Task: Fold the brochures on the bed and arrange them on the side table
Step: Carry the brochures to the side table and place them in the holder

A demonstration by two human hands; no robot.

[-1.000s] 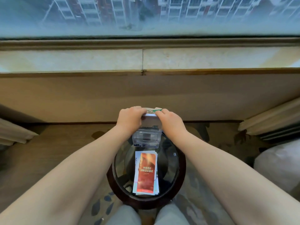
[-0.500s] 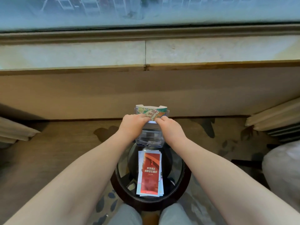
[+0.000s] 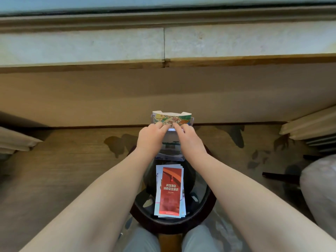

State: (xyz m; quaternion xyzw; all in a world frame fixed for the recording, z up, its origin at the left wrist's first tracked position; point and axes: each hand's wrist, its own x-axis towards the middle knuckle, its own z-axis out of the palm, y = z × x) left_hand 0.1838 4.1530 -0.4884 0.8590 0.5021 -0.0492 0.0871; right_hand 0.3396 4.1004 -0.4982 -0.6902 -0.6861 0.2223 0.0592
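Observation:
A folded, colourful brochure (image 3: 171, 117) stands in the top pocket of a clear plastic brochure holder (image 3: 170, 149) at the far side of the round glass-topped side table (image 3: 209, 200). My left hand (image 3: 151, 138) and my right hand (image 3: 188, 138) both touch the lower edge of that brochure with their fingertips, side by side. A stack of folded brochures (image 3: 170, 190) with a red one on top lies flat on the glass, nearer to me. The holder's lower pockets are partly hidden by my hands.
A beige wall and a stone window sill (image 3: 163, 44) rise just behind the table. Curtain folds (image 3: 309, 124) hang at the right and at the left (image 3: 14, 140). A white rounded thing (image 3: 320, 188) sits at the right edge. My knees (image 3: 169, 240) are under the table's near rim.
The colourful brochure, almost hidden under my hands before, now stands higher and plainly visible above them. The camera has tilted down and the window is out of view.

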